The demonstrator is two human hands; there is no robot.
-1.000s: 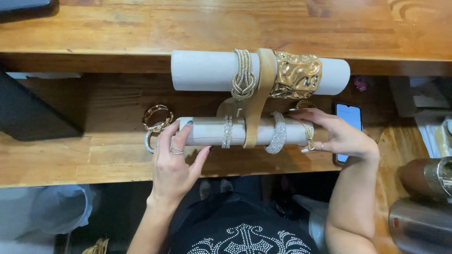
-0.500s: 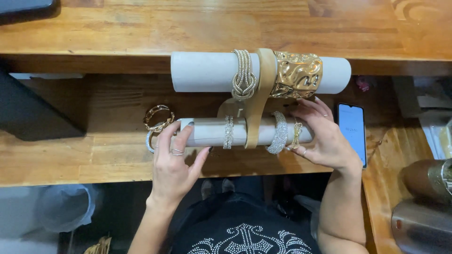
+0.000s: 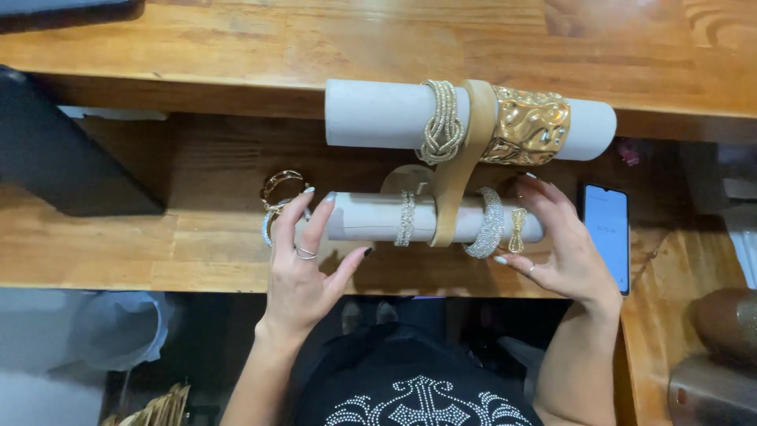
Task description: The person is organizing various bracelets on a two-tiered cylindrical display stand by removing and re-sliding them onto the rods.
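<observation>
Shift: right hand (image 3: 569, 251) slides outward along lower roll (image 3: 371, 217); bow bracelet (image 3: 516, 229) now exposed.
Left hand (image 3: 303, 264): fingers spread, steadying roll's end.
Right grip: apart, fingertips touching roll.

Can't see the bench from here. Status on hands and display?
Left hand open at lower roll end. Right hand fingertips on bow bracelet. Loose bangles beside left fingers.

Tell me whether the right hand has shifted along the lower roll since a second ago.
Yes. The right hand slid slightly leftward toward the tan upright.
</observation>
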